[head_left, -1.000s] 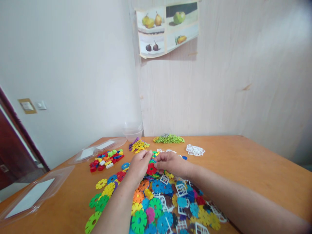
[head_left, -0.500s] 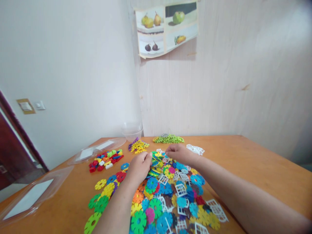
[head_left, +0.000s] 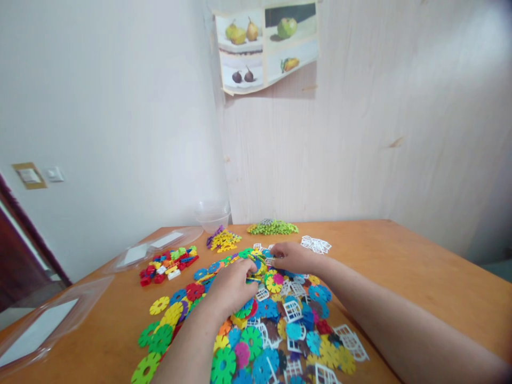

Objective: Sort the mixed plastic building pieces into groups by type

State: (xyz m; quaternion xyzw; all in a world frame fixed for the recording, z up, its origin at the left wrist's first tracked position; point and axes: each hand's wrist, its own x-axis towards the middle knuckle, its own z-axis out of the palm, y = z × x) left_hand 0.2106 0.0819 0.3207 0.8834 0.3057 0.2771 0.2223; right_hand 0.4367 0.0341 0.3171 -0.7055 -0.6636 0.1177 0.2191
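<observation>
A heap of colourful plastic gear-shaped discs mixed with white lattice pieces covers the middle of the wooden table. My left hand rests on the heap, its fingers curled over discs near the top of the pile. My right hand lies at the heap's far edge, fingers bent down onto small pieces I cannot make out. Both forearms reach in from the bottom of the view.
Sorted piles lie beyond: small red and mixed bricks, yellow and purple pieces, green pieces, white lattice pieces. A clear tub stands in the corner. Clear plastic lids lie at the left edge.
My right hand moved away from the left, toward the heap's far edge. My left hand slid down onto the pile. The red disc between both hands is no longer seen.
</observation>
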